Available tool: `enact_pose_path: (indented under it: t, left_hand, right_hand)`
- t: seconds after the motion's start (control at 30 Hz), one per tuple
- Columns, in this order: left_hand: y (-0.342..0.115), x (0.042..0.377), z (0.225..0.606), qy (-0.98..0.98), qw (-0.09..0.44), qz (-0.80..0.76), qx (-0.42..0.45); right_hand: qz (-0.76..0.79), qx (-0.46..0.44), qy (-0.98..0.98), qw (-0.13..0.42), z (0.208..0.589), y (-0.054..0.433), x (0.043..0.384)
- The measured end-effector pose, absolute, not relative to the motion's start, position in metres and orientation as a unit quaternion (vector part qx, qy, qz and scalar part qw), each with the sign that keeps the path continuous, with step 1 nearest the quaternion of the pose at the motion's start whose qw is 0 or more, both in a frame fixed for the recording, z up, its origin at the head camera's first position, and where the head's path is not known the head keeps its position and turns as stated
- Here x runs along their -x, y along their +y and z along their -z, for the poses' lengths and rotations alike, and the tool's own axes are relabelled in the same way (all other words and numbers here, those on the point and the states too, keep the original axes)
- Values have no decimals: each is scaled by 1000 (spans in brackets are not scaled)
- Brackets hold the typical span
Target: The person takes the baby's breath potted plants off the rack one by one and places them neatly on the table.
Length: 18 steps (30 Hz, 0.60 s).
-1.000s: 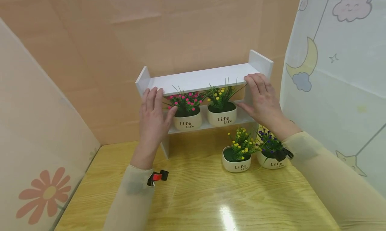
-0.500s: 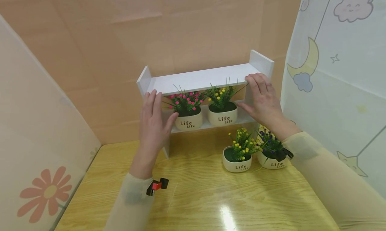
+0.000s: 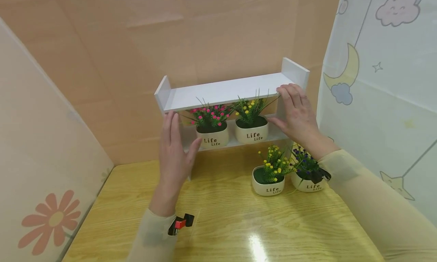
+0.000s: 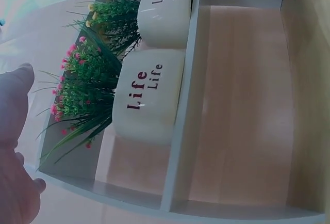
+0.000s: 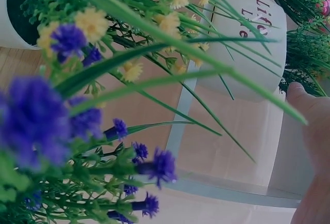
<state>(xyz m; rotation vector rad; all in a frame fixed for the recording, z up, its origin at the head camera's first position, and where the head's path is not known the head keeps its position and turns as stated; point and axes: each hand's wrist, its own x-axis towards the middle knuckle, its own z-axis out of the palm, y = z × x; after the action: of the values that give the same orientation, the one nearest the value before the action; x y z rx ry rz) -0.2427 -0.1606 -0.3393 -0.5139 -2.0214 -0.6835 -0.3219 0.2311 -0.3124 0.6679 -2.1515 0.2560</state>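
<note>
I log left hand (image 3: 175, 155) straight-fingered, holding nothing, at left front corner of white shelf (image 3: 225, 90). Middle board (image 3: 231, 140): pink-flower pot (image 3: 218, 136), yellow-flower pot (image 3: 251, 134). Tabletop (image 3: 222, 224): second yellow pot (image 3: 266, 189). Right hand (image 3: 298, 117) loosely bent, fingertips resting on shelf's right front edge. Purple-flower pot (image 3: 305, 185) near tabletop's right edge.

You are at a tabletop nook dressed like a corner of a home; you cannot tell from these views what building surrounds it. A creased peach sheet (image 3: 232, 30) rises behind the back edge of your wood-grain table (image 3: 218, 231). Along the left edge runs a pale panel (image 3: 41, 121) printed with a big coral flower; along the right edge, a white hanging (image 3: 385, 114) shows a moon, clouds and stars, much like nursery decor. The homely look also comes from your white shelf (image 3: 228, 88) near the back edge and the flowerpots (image 3: 268, 188) lettered "Life", two on the shelf, two toward the table's back right corner.
</note>
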Motion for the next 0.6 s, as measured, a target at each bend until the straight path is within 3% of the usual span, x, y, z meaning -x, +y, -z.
enact_pose_path:
  t: [0.6]
  left_hand:
    - [-156, 231, 372, -823, 415, 339, 190]
  right_hand:
    - [-107, -268, -853, 435, 312, 228, 322]
